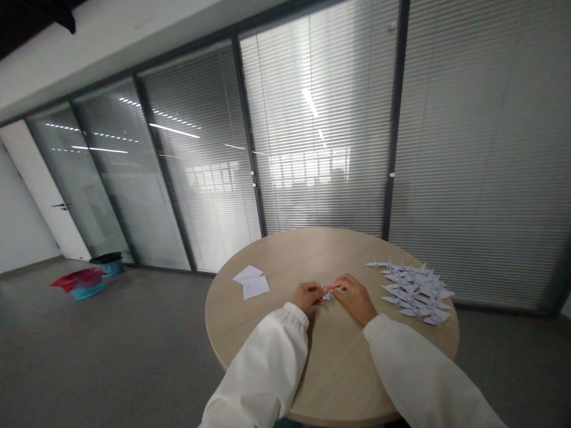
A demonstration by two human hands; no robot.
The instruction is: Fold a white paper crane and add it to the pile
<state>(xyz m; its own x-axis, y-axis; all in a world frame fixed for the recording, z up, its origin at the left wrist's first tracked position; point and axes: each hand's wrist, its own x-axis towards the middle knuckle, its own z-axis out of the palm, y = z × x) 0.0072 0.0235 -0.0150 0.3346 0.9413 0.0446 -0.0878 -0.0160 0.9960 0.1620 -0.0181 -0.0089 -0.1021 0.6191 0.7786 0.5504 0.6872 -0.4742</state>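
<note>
Over the middle of the round wooden table (339, 368), a small piece of folded white paper (327, 295) sits between my two hands. My left hand (307, 296) pinches it from the left, thumb and fingers together. From the right, my right hand (355, 299) grips it between thumb and index finger. Fingers cover most of the paper, so its exact fold is hard to make out. To the right lies a dense group of folded white paper cranes (417, 290). Flat white paper sheets (255, 286) rest on the left part of the table.
Two blue bins, one with a red liner (82, 282) and one with a black liner (107, 261), stand on the grey floor at left. Glass partitions with blinds (321, 148) rise behind the table. A white door (44, 190) is at far left.
</note>
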